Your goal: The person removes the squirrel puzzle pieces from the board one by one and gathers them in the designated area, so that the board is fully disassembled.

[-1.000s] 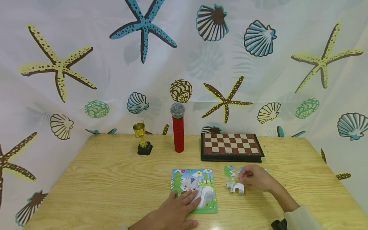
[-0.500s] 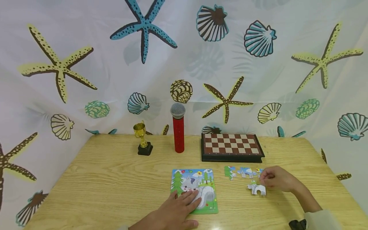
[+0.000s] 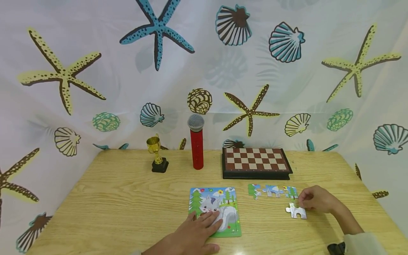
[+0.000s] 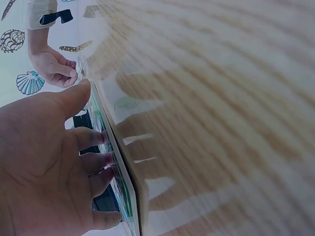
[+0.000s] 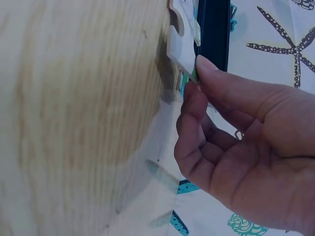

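Observation:
In the head view, my left hand [image 3: 196,232] lies with fingers spread over the lower left of a squirrel jigsaw puzzle [image 3: 229,198]. The left wrist view shows this hand [image 4: 44,162] with its fingertips at the puzzle's edge. To the right, my right hand [image 3: 318,200] pinches a white and grey puzzle piece [image 3: 296,211] by its edge. Thumb and index finger grip the piece [image 5: 181,51] in the right wrist view, where it stands tilted close to the table. Behind it is a row of loose pieces: one with a fir tree [image 3: 254,190], a middle one [image 3: 272,191] and a right one [image 3: 291,191].
A boxed chessboard [image 3: 256,163] sits at the back right of the wooden table [image 3: 127,198]. Left of it stand a red microphone [image 3: 197,148] and a small gold trophy [image 3: 157,152]. A curtain [image 3: 204,71] with starfish and shells hangs behind.
My right hand has carried the pinched puzzle piece rightward, from below the left loose piece to below the right one, uncovering the row. The left hand has stayed on the puzzle.

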A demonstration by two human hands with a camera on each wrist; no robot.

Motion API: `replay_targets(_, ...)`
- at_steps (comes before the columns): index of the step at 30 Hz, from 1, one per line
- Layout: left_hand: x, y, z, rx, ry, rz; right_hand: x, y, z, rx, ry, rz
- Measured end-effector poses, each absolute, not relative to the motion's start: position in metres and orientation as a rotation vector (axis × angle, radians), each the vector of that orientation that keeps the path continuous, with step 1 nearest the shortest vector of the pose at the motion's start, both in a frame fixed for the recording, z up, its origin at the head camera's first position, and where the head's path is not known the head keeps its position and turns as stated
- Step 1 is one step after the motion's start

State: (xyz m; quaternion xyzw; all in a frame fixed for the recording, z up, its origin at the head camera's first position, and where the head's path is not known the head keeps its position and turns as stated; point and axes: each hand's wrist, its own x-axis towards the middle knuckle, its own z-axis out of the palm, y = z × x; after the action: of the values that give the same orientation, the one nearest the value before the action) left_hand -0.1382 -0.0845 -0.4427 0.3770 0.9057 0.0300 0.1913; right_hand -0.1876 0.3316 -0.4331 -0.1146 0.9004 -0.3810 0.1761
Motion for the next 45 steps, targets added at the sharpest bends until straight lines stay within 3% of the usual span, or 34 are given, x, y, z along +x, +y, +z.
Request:
replay_targets(11, -0.137, -0.083, -0.443, 1.046, 2.552, 0.062, -0.191, 0.318, -0.434, -0.151, 2.8, -0.773)
replay_targets(20, -0.138, -0.084, -0.445, 1.057, 2.539, 0.113, -0.195, 0.297, -0.433, -0.254, 2.819, -0.873)
replay_targets(45, -0.135, -0.107, -0.438, 0.955, 2.582, 0.223, -0.222, 0.159, -0.437, -0.626, 2.651, -1.062)
